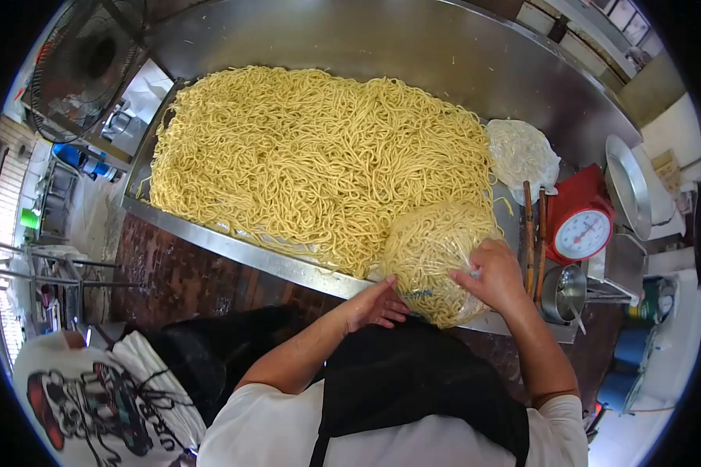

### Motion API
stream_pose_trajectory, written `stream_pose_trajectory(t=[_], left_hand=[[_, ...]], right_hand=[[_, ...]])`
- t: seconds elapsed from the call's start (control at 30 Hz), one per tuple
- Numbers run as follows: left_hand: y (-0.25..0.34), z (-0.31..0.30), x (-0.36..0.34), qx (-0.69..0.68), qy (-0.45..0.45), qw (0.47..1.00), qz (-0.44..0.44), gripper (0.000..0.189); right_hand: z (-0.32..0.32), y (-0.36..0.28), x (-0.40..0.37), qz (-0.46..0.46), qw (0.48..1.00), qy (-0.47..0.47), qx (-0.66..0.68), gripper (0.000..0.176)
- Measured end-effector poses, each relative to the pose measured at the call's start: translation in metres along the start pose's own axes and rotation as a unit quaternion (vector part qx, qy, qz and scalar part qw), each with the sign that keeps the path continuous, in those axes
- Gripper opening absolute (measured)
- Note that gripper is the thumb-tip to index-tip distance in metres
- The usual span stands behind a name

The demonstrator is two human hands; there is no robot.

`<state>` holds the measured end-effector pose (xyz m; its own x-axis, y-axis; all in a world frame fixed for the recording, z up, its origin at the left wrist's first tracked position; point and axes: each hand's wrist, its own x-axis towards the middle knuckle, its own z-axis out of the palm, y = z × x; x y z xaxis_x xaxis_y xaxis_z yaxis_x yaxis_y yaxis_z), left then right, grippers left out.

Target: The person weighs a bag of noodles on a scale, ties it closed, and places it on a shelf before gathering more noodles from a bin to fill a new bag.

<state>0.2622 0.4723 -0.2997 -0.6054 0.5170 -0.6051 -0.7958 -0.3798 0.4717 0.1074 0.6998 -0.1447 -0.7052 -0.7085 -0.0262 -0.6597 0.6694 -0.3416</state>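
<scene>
A clear plastic bag of noodles (432, 253), round and full, rests at the front edge of the metal tray against my apron. My right hand (494, 276) grips the upper right of the bag, thumb and fingers bent on the plastic. At the bag's lower left is my left hand (375, 305), its thumb by the plastic and its fingers stretched out and apart. Behind the bag, a broad heap of loose yellow noodles (311, 148) covers most of the tray (241, 251).
Right of the heap lies another plastic bag (521, 152) with pale contents. Two wooden sticks (529, 241), a red dial scale (580, 222) and a metal pot (562, 292) stand beyond my right hand. A fan (86, 70) is at upper left; a co-worker's printed shirt (93, 405) is close at lower left.
</scene>
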Motion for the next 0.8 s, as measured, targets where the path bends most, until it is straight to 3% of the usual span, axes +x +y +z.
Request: stream_pose_trajectory(t=[0.07,0.13,0.2,0.37,0.47,0.53,0.6,0.8], left_hand=[[-0.003,-0.008,0.006,-0.122,-0.084,0.989,-0.008,0.095],[-0.007,-0.016,0.008,-0.128,-0.111,0.985,0.013,0.097],[-0.014,-0.014,0.006,-0.127,-0.147,0.981,0.011,0.100],[0.000,0.015,-0.002,-0.133,-0.246,0.958,0.057,0.107],[0.009,0.030,0.001,-0.066,-0.319,0.945,0.009,0.111],[0.011,0.053,0.011,-0.042,-0.370,0.927,-0.038,0.111],[0.001,0.085,0.026,-0.045,-0.365,0.928,-0.066,0.113],[-0.067,0.247,0.051,0.058,-0.383,0.910,-0.145,0.112]], right_hand=[[0.009,-0.009,0.001,-0.021,0.999,0.017,0.021,0.036],[0.018,-0.018,-0.001,-0.040,0.998,0.035,0.044,0.039],[0.026,-0.035,-0.017,0.053,0.982,0.066,0.170,0.044],[-0.005,-0.060,-0.068,0.057,0.966,0.154,0.202,0.045],[-0.037,-0.067,-0.109,0.114,0.950,0.208,0.205,0.048],[-0.049,-0.069,-0.148,0.165,0.935,0.248,0.193,0.049],[-0.051,-0.074,-0.196,0.194,0.920,0.279,0.197,0.053],[-0.067,-0.073,-0.376,0.357,0.846,0.351,0.184,0.060]])
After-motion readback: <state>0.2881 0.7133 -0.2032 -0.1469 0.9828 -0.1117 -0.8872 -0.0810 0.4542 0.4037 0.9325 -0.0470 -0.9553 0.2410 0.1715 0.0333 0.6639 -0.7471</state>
